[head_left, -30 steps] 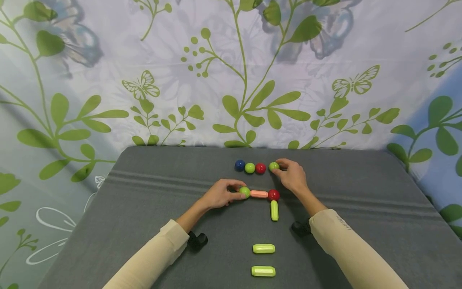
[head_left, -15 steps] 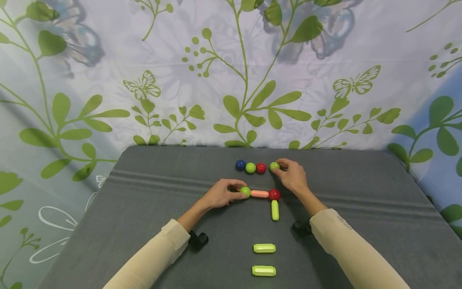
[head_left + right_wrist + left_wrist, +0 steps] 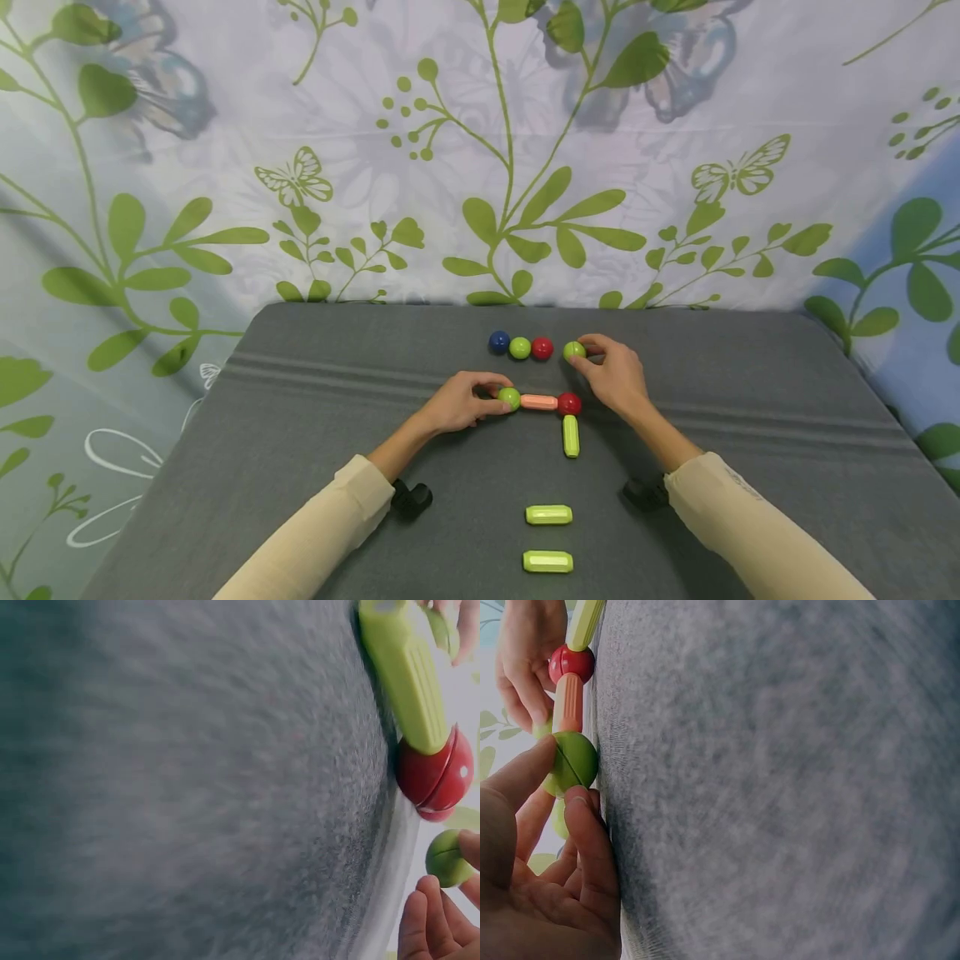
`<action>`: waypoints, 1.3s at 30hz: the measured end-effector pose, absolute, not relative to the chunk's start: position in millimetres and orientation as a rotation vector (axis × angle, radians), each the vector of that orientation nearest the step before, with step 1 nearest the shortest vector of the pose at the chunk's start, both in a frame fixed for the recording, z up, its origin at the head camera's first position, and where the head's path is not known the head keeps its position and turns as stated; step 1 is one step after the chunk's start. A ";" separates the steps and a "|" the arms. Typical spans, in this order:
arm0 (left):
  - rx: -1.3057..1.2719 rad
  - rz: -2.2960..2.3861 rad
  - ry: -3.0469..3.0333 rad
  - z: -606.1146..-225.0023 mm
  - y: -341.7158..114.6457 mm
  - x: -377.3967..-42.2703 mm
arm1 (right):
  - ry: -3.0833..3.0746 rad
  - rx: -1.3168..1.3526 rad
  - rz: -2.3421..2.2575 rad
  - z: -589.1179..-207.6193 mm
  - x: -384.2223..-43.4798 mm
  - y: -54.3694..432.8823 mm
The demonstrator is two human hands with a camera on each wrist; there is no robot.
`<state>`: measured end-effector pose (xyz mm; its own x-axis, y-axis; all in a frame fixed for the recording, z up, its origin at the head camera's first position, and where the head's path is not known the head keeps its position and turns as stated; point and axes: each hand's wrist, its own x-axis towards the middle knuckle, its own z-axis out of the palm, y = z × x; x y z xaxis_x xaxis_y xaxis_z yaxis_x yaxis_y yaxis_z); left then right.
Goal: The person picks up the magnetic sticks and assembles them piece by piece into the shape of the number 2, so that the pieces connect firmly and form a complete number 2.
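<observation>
My left hand [image 3: 467, 402] pinches a green ball [image 3: 576, 761] between thumb and fingers. That ball touches one end of an orange rod [image 3: 538, 402], whose other end meets a red ball [image 3: 569, 404]. From this red ball a yellow-green rod [image 3: 571, 437] runs toward me. Behind and to the right, my right hand [image 3: 613, 372] pinches a second green ball [image 3: 447, 859] by thumb and fingertips. To its left a blue ball [image 3: 499, 342], a green ball [image 3: 520, 348] and a red ball [image 3: 542, 348] sit in a row.
Two loose yellow-green rods, a farther rod [image 3: 548, 515] and a nearer rod [image 3: 547, 562], lie on the grey cloth-covered table [image 3: 300, 467]. A patterned curtain [image 3: 480, 167] hangs behind the table's far edge.
My right hand has drawn its green ball slightly right and toward me, widening the gap from the row of balls. My left hand stays in place on its ball.
</observation>
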<state>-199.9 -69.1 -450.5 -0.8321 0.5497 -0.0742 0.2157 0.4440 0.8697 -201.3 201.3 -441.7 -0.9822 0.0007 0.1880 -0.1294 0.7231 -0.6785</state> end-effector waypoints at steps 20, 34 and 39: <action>0.663 1.310 2.377 -449.9 -69.2 -200.7 | -2.697 0.285 1.305 -427.2 -124.7 198.5; 0.655 1.322 2.360 -449.5 -68.6 -199.4 | -2.733 0.288 1.372 -435.2 -94.7 195.4; 0.652 1.320 2.363 -450.0 -69.4 -199.9 | -2.711 0.302 1.385 -439.8 -92.0 196.4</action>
